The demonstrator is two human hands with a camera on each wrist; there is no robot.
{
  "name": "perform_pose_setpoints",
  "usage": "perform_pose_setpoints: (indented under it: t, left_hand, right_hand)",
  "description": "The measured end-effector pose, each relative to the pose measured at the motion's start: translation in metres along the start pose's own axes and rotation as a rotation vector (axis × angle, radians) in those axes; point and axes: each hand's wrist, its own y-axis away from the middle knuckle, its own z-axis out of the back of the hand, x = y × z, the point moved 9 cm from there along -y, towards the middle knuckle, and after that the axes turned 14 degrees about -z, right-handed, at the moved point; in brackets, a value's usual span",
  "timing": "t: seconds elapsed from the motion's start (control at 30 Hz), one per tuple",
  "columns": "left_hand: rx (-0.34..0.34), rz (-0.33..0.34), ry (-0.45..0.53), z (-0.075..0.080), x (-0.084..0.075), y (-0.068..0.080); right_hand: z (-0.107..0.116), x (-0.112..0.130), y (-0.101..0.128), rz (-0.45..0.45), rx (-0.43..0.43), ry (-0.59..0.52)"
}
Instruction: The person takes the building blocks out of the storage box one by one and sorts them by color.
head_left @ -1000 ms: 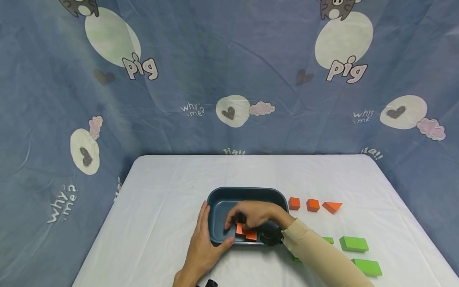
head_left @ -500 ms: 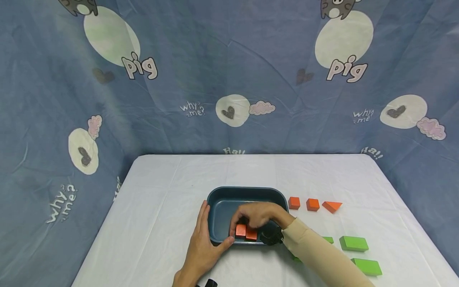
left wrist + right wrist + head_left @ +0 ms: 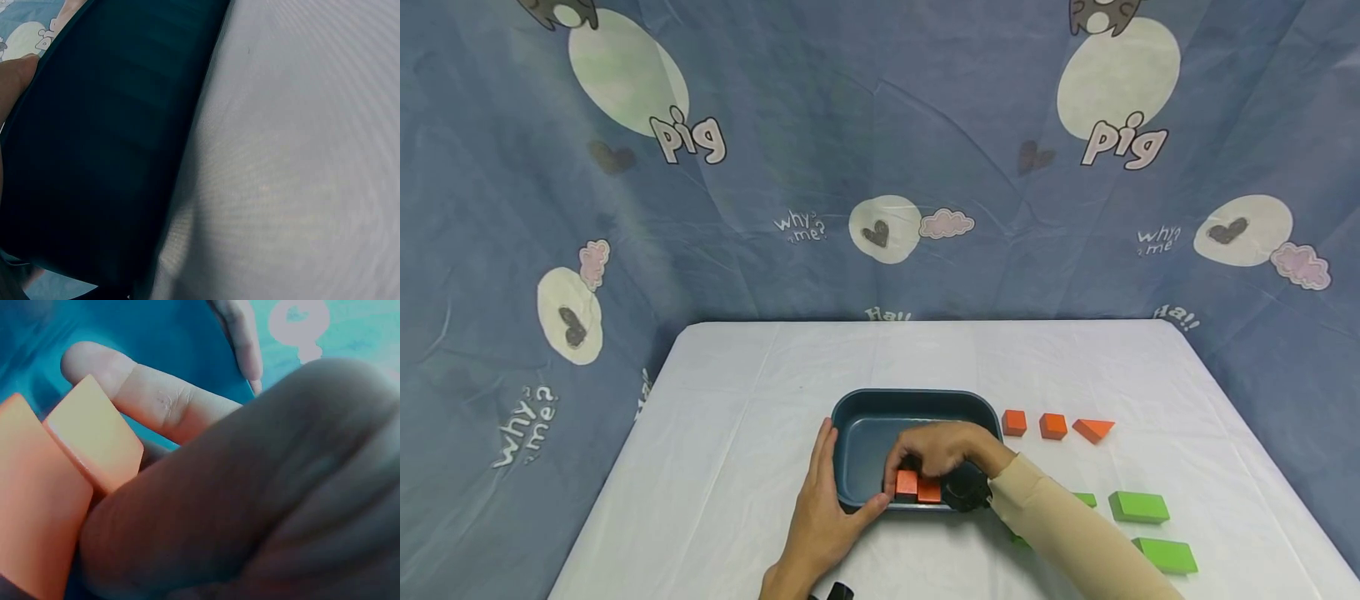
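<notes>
A dark blue plastic bin (image 3: 917,402) sits on the white table. Two orange blocks lie side by side against its near wall, one an orange cube (image 3: 907,483), the other an orange block (image 3: 929,490) partly under the right hand. My right hand (image 3: 936,450) reaches down into the bin, its index finger at the cube's left side and its thumb at the blocks; in the right wrist view the nearer orange cube (image 3: 97,434) is between them. My left hand (image 3: 823,504) rests at the bin's near left corner, fingers straight along the outer wall, thumb on the near rim.
Right of the bin stand two orange cubes (image 3: 1014,422) (image 3: 1053,427) and an orange triangular block (image 3: 1093,430). Several green blocks (image 3: 1139,507) lie nearer the person, some partly hidden by the right sleeve (image 3: 1067,533). A blue printed cloth hangs behind the table.
My right index finger has moved right, up against the left orange cube. Both blocks in the bin have shifted slightly right. The left hand has stayed at the bin's corner.
</notes>
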Motion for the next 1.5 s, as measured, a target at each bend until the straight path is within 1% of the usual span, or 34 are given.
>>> perform_pose_setpoints:
  t: [0.17, 0.3, 0.43, 0.6, 0.67, 0.87, 0.93, 1.03, 1.2, 1.33, 1.47, 1.5]
  left_hand:
    - [0.005, 0.004, 0.005, 0.000, 0.001, 0.000]
    - [0.013, 0.013, 0.005, -0.002, 0.002, 0.001]
    - [0.020, 0.014, 0.003, -0.002, 0.001, 0.001]
    - [0.020, 0.017, 0.006, -0.001, -0.001, 0.000]
    - [0.017, 0.012, 0.006, -0.001, -0.001, 0.000]
    - [0.016, 0.002, -0.003, 0.000, 0.000, 0.000]
    - [0.017, 0.005, -0.003, 0.000, -0.001, 0.000]
    - [0.018, 0.007, -0.003, 0.000, -0.001, 0.000]
    - [0.011, -0.003, -0.007, 0.000, -0.001, -0.002]
    - [0.010, -0.007, -0.006, -0.001, -0.001, -0.003]
    - [0.028, 0.039, -0.012, 0.000, 0.003, 0.001]
    - [0.030, 0.047, -0.011, -0.002, 0.004, 0.000]
  right_hand:
    - [0.002, -0.002, 0.000, -0.022, -0.030, 0.000]
    - [0.004, -0.002, 0.000, -0.018, -0.065, 0.014]
    - [0.007, -0.002, 0.001, -0.017, -0.091, 0.001]
    - [0.013, -0.005, 0.001, -0.042, -0.152, -0.015]
    - [0.015, -0.006, 0.001, -0.056, -0.178, -0.002]
    - [0.021, -0.008, 0.002, -0.074, -0.265, 0.086]
    - [0.023, -0.007, 0.002, -0.073, -0.286, 0.088]
    - [0.027, -0.007, 0.003, -0.063, -0.304, 0.058]
    - [0.033, -0.001, 0.005, -0.016, -0.328, 0.024]
    - [0.037, 0.002, 0.009, 0.002, -0.351, 0.007]
    - [0.039, 0.008, 0.012, 0.025, -0.367, -0.014]
    - [0.041, 0.008, 0.015, 0.027, -0.374, -0.017]
